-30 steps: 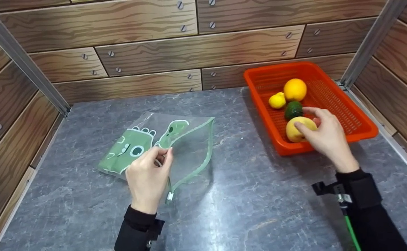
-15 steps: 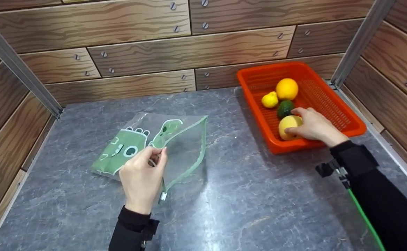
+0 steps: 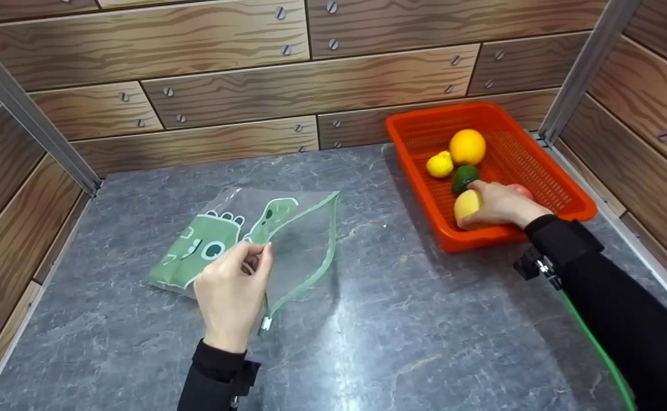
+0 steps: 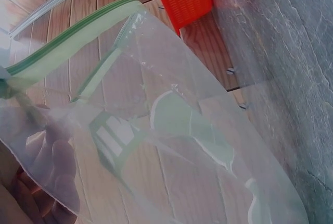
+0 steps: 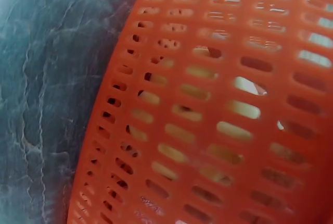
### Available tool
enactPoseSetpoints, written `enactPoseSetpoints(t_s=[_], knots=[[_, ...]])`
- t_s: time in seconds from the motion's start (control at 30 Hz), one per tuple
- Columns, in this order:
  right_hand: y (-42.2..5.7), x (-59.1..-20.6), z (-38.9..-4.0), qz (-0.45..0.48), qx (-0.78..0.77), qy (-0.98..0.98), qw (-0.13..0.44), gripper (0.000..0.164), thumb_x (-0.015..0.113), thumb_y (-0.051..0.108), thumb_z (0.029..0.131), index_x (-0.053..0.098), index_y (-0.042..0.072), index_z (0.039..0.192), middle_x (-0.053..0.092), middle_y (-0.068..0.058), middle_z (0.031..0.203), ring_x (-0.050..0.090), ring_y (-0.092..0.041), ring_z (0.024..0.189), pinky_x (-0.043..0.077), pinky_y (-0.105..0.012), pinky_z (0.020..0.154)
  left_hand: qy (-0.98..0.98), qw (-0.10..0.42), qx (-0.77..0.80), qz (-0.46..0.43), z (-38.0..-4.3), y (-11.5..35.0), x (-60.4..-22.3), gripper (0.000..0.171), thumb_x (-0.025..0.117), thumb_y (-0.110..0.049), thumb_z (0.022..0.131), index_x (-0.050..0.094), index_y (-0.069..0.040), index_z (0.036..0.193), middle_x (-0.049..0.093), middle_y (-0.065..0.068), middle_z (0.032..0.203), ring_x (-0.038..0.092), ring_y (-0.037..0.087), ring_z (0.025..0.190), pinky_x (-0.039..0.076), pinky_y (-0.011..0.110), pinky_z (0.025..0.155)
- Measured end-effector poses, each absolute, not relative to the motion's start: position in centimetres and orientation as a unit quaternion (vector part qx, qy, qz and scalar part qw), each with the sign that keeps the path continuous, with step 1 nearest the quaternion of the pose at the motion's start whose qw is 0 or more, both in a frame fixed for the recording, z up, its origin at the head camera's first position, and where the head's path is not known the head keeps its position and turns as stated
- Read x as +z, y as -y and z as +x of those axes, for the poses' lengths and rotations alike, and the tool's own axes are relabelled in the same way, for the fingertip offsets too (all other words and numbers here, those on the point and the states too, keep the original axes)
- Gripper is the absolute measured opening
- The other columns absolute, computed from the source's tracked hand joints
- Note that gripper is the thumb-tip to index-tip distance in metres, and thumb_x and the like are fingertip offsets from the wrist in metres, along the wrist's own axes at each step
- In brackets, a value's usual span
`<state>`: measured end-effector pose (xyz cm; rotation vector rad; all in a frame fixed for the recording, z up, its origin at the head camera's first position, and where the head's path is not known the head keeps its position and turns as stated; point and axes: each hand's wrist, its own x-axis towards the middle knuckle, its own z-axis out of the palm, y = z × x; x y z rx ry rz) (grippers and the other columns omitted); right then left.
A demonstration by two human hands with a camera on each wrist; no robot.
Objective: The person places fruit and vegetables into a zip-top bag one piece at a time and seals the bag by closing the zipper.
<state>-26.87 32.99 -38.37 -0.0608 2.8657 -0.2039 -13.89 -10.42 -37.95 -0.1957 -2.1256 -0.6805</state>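
Note:
My left hand (image 3: 230, 297) pinches the edge of a clear zip bag (image 3: 310, 245) with green cartoon print. The bag lies on the table, its green-edged mouth spread toward the right and its white slider (image 3: 265, 323) near me. In the left wrist view, curled fingers (image 4: 60, 164) show through the film. Inside the red basket (image 3: 450, 240), my right hand (image 3: 499, 204) grips a round yellow fruit (image 3: 466, 206), thumb on the near side and fingers on the far side. The right wrist view has only the basket's slotted wall (image 5: 208, 130), with yellow showing through.
Farther back in the basket are an orange (image 3: 467, 147), a lemon (image 3: 440, 165) and a dark green avocado (image 3: 463, 179). A reddish fruit (image 3: 521, 190) is mostly hidden behind my right hand. Wood-patterned walls (image 3: 225, 97) enclose the grey table (image 3: 390, 319).
My right hand has turned and settled lower around the yellow fruit, covering more of it. The left hand keeps its pinch on the bag. The whole view has shifted slightly.

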Motion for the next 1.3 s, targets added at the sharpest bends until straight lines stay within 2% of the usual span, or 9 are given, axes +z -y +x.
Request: enactPoseSetpoints(t_s=[0.3, 0.63, 0.97, 1.2, 1.3], knots=[[-32.9, -39.1, -27.5, -0.033, -0.086, -0.986, 0.138, 0.096, 0.078, 0.049, 0.066, 0.034, 0.000, 0.136, 0.050, -0.034, 0.122, 0.051, -0.045, 0.106, 0.044, -0.054, 0.083, 0.854, 0.436, -0.272, -0.080, -13.9, 10.5, -38.0, 0.016, 0.072, -0.020, 0.082, 0.066, -0.017, 0.068, 0.062, -0.005, 0.056, 0.055, 0.007, 0.049, 0.040, 0.026, 0.049], [-33.0, -38.7, -27.2, -0.013, -0.086, -0.991, 0.098, 0.092, 0.077, 0.052, 0.062, 0.037, 0.006, 0.131, 0.052, -0.023, 0.112, 0.055, -0.037, 0.095, 0.041, -0.047, 0.072, 0.856, 0.435, -0.269, -0.079, -13.9, 10.4, -38.1, 0.016, 0.071, -0.021, 0.083, 0.066, -0.018, 0.069, 0.062, -0.005, 0.056, 0.055, 0.008, 0.049, 0.039, 0.026, 0.048], [-30.7, -35.7, -26.2, -0.012, -0.191, -0.981, 0.007, 0.086, 0.078, 0.044, 0.068, 0.035, 0.009, 0.133, 0.046, -0.022, 0.116, 0.052, -0.037, 0.098, 0.044, -0.048, 0.078, 0.855, 0.437, -0.269, -0.078, -13.9, 10.6, -38.0, 0.016, 0.071, -0.021, 0.083, 0.066, -0.018, 0.069, 0.062, -0.005, 0.056, 0.056, 0.009, 0.049, 0.039, 0.027, 0.048], [-27.0, -33.1, -23.0, -0.027, -0.278, -0.956, -0.089, 0.085, 0.082, 0.043, 0.066, 0.037, 0.016, 0.133, 0.047, -0.015, 0.121, 0.053, -0.033, 0.100, 0.045, -0.046, 0.078, 0.854, 0.435, -0.274, -0.079, -13.9, 10.5, -38.0, 0.016, 0.072, -0.020, 0.082, 0.066, -0.017, 0.068, 0.062, -0.005, 0.056, 0.056, 0.008, 0.048, 0.039, 0.026, 0.048], [-25.2, -32.7, -21.8, -0.039, -0.301, -0.946, -0.113, 0.084, 0.083, 0.040, 0.065, 0.039, 0.018, 0.133, 0.048, -0.012, 0.126, 0.054, -0.032, 0.101, 0.046, -0.046, 0.079, 0.855, 0.433, -0.274, -0.078, -13.9, 10.5, -38.0, 0.016, 0.071, -0.021, 0.083, 0.066, -0.017, 0.068, 0.062, -0.005, 0.056, 0.056, 0.009, 0.049, 0.039, 0.026, 0.047]])
